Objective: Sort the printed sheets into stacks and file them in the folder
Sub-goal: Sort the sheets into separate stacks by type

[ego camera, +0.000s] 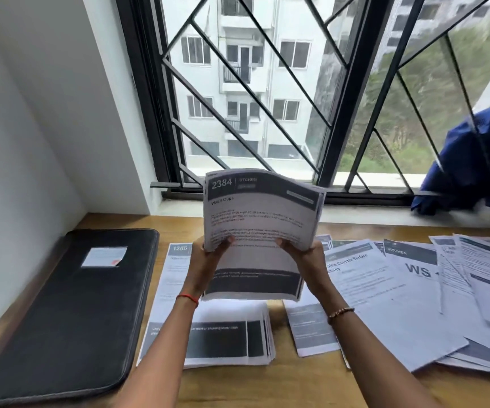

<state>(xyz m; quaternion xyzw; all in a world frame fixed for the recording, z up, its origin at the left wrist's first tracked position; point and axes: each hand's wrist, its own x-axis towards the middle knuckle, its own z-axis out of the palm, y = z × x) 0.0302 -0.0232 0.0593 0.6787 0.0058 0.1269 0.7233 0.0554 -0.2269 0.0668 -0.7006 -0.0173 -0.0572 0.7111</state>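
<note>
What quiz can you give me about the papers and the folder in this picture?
1. True or false: the black folder lies closed on the wooden desk.
2. Which number heads the stack of printed sheets that the left hand and right hand hold up? A) 1205 B) 2384 C) 7790
3. Fill in: the fanned-out loose sheets lie on the desk to the ____ of the hands.
Key: 1 true; 2 B; 3 right.
</note>
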